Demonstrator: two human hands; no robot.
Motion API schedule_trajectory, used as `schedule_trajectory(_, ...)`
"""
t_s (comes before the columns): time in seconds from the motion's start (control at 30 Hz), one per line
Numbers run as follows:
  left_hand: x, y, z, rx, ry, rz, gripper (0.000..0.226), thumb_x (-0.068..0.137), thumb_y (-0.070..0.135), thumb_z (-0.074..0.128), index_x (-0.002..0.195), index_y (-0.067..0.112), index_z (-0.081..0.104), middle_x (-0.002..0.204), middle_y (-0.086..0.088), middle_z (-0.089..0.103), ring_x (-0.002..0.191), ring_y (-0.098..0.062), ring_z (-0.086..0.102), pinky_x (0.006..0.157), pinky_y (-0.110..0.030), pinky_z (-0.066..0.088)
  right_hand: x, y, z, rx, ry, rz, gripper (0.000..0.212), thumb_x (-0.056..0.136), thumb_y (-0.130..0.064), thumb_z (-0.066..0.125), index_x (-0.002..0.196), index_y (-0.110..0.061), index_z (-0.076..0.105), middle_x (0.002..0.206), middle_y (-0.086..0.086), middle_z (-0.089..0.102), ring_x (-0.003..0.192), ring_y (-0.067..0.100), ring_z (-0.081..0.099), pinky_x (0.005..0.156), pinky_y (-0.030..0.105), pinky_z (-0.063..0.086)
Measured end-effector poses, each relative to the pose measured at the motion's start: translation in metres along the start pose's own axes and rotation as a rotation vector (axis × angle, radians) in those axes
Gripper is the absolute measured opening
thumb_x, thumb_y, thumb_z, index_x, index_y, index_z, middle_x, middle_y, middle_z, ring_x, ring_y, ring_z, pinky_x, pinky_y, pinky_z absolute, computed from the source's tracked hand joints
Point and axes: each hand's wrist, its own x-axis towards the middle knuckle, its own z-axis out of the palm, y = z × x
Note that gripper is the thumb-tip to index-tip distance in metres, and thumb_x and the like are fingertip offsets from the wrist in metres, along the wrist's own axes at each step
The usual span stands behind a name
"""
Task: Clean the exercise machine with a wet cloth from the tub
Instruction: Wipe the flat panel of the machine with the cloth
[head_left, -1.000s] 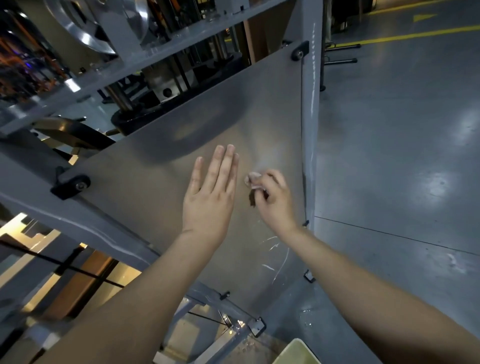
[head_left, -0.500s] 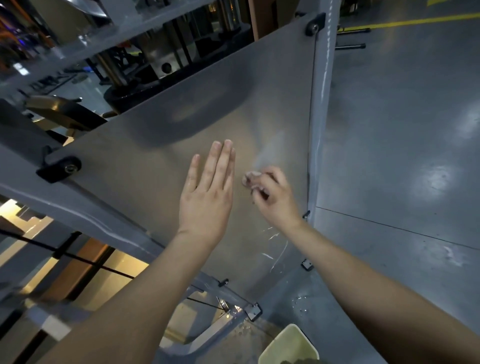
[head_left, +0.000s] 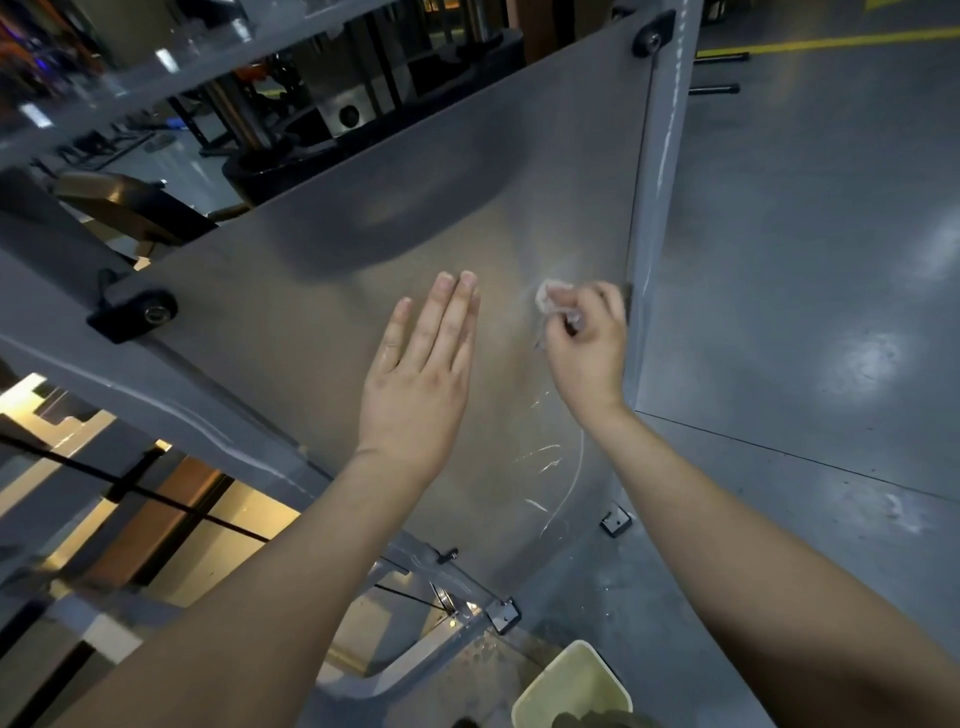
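Two bare hands reach toward a smooth, matte grey metal panel (head_left: 322, 322) of the exercise machine. The left hand (head_left: 415, 395) lies flat on the sheet, its fingers (head_left: 454, 312) straight and pressed together, with only the outermost one slightly apart. Just beside those fingertips, the right hand (head_left: 587, 353) has its fingers curled, pinching a small, crumpled, whitish cloth (head_left: 553, 297) against the metal. The wad pokes out past the knuckles and touches the panel. Close beyond the right hand's fingers runs a straight, painted grey post (head_left: 662, 208) that frames the panel's edge. Thin white scratches (head_left: 545, 457) curve across the sheet below the right wrist. Well away from the left fingers, a black bracket (head_left: 132, 312) with a round bolt clamps the panel's far corner. A pale cream tub (head_left: 574, 675) with a rounded rim sits on the glossy grey floor (head_left: 810, 270), far back from the fingertips, under the right forearm; what it holds cannot be told.
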Motion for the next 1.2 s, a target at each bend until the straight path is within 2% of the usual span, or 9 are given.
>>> schedule_trajectory(0.1,0.000,0.002,-0.001,0.003,-0.007,-0.014,0.079,0.100,0.011,0.034,0.156,-0.003,-0.021,0.164,-0.015,-0.030,0.152,-0.030,-0.027,0.121,-0.050,-0.019,0.016,-0.030,0.004,0.058,0.065,-0.042,0.021,0.083,0.005,0.057,0.092,-0.005,0.073,0.112,0.009,0.054,0.099,0.005,0.060,0.080,0.013,0.049)
schedule_trajectory(0.23,0.000,0.001,-0.002,0.003,0.006,-0.002,0.074,0.100,0.011,0.027,0.157,-0.003,-0.018,0.167,-0.015,-0.025,0.156,-0.029,-0.018,0.122,-0.049,-0.016,-0.002,-0.008,0.004,-0.038,0.028,-0.057,0.022,0.082,0.010,0.062,0.097,-0.002,0.074,0.107,0.013,0.056,0.090,-0.006,0.052,0.081,0.005,0.039)
schedule_trajectory(0.37,-0.001,-0.001,-0.001,-0.009,0.003,0.017,0.072,0.099,0.010,0.024,0.157,-0.003,-0.017,0.168,-0.015,-0.022,0.154,-0.030,-0.020,0.122,-0.049,-0.015,-0.021,0.001,0.000,-0.089,-0.050,0.085,0.018,0.080,0.009,0.059,0.089,-0.002,0.070,0.103,0.006,0.055,0.086,0.009,0.058,0.076,0.009,0.040)
schedule_trajectory(0.47,-0.001,0.002,-0.003,-0.009,-0.004,-0.002,0.073,0.100,0.010,0.025,0.156,-0.004,-0.018,0.165,-0.017,-0.028,0.151,-0.031,-0.026,0.121,-0.051,-0.017,0.008,-0.032,0.000,0.005,-0.020,-0.021,0.021,0.081,0.007,0.058,0.092,-0.005,0.071,0.108,0.006,0.057,0.087,0.005,0.061,0.079,0.014,0.047)
schedule_trajectory(0.57,-0.002,0.002,-0.005,-0.018,-0.037,-0.004,0.074,0.099,0.010,0.025,0.155,-0.005,-0.022,0.163,-0.017,-0.032,0.151,-0.032,-0.029,0.120,-0.051,-0.021,0.007,-0.037,0.004,0.008,0.029,-0.097,0.018,0.084,0.010,0.060,0.093,0.000,0.071,0.109,0.014,0.057,0.097,-0.009,0.058,0.080,0.003,0.041)
schedule_trajectory(0.73,-0.009,-0.001,-0.002,-0.059,-0.037,0.013,0.070,0.098,0.009,0.019,0.156,-0.004,-0.019,0.167,-0.015,-0.024,0.154,-0.031,-0.020,0.122,-0.048,-0.017,-0.027,-0.006,0.010,-0.078,-0.042,0.081,0.017,0.081,0.010,0.057,0.088,-0.001,0.067,0.103,0.003,0.052,0.099,0.026,0.064,0.080,0.006,0.040)
schedule_trajectory(0.87,-0.014,0.002,-0.002,-0.078,-0.092,0.009,0.072,0.096,0.007,0.016,0.156,-0.002,-0.021,0.166,-0.014,-0.028,0.154,-0.030,-0.023,0.122,-0.049,-0.015,0.010,-0.043,0.004,-0.018,-0.042,-0.102,0.021,0.082,0.007,0.057,0.093,-0.005,0.071,0.105,-0.004,0.052,0.097,-0.003,0.058,0.085,0.007,0.041)
schedule_trajectory(1.03,-0.017,0.001,0.001,-0.077,-0.077,0.016,0.072,0.097,0.008,0.018,0.157,-0.001,-0.019,0.167,-0.013,-0.026,0.155,-0.029,-0.020,0.124,-0.048,-0.011,0.024,-0.031,0.008,0.042,0.239,0.089,0.024,0.083,0.011,0.051,0.090,-0.003,0.069,0.107,0.012,0.058,0.085,0.000,0.059,0.076,0.008,0.043)
schedule_trajectory(1.2,-0.018,-0.002,0.009,-0.050,-0.040,0.028,0.072,0.099,0.012,0.020,0.157,0.000,-0.020,0.167,-0.013,-0.027,0.154,-0.029,-0.022,0.123,-0.048,-0.017,-0.038,0.006,0.011,-0.087,-0.311,-0.328,0.024,0.087,0.007,0.058,0.095,-0.011,0.072,0.108,0.006,0.056,0.095,0.020,0.065,0.083,0.035,0.057)
